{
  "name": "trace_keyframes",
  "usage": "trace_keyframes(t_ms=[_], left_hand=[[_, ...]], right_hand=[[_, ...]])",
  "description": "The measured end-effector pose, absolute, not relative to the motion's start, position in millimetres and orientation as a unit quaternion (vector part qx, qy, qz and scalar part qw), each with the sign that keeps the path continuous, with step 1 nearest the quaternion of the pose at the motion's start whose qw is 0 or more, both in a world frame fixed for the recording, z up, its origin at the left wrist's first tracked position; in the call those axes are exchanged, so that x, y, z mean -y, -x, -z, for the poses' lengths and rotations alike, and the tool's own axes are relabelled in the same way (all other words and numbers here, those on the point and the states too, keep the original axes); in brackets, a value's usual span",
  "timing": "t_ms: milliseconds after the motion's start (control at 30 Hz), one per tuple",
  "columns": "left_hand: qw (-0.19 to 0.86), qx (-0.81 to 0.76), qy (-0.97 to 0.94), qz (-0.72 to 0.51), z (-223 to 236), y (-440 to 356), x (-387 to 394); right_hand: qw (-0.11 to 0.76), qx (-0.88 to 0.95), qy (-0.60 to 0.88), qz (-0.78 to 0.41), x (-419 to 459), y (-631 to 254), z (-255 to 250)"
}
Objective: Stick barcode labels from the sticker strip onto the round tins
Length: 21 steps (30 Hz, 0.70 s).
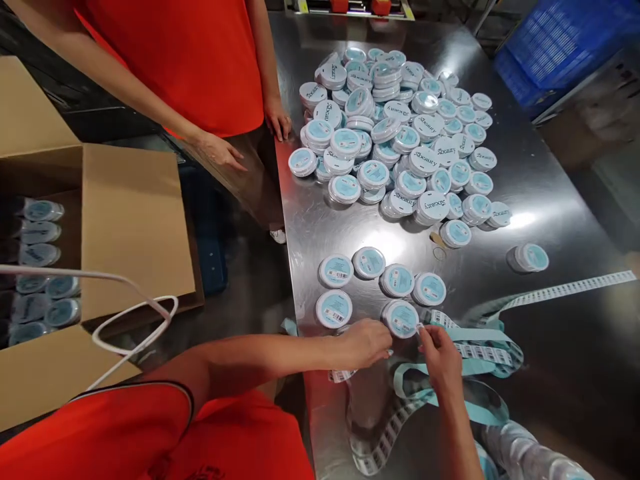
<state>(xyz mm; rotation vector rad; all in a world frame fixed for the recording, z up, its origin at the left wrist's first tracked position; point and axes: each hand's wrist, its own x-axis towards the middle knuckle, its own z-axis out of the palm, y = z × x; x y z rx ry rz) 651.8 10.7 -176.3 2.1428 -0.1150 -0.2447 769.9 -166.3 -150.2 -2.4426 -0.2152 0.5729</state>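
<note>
My right hand (442, 352) pinches a small white label sticker (420, 328) at the right rim of a round white jar (400, 319) with a light-blue printed face. My left hand (364, 343) is just left of that jar, its fingers curled together; a tiny pale bit shows at the fingertips, too small to name. Beneath the left wrist, part of a barcode label strip (343, 376) sticks out. Several similar jars stand around the hands, among them one jar (334, 309) to the left and another jar (430, 289) to the right.
A large heap of jars (395, 133) covers the far part of the metal table (525, 153). Label strips (483, 353) curl at the right. A co-worker in a red shirt (175, 60) stands at the far left edge. An open carton (135, 220) holds packed jars; a blue crate (565, 47) is behind.
</note>
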Motion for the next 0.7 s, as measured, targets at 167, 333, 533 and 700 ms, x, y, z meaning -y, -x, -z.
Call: trace_keyframes(t_ms=[167,333,533,700], left_hand=[[0.309,0.178,-0.934,0.026,194.4,-661.4,2.1],[0.253,0.197,-0.947,-0.021,205.7,-657.0,3.9],[0.257,0.180,-0.949,-0.035,207.0,-655.0,5.7],[0.247,0.181,-0.951,-0.040,209.0,-654.7,7.8]], right_hand=[[0.256,0.193,0.900,-0.294,165.4,-793.8,169.6],[0.226,0.198,0.902,-0.311,161.5,-799.3,174.5],[0.197,0.187,0.897,-0.349,157.5,-807.2,169.3],[0.156,0.196,0.901,-0.354,152.8,-808.7,168.3]])
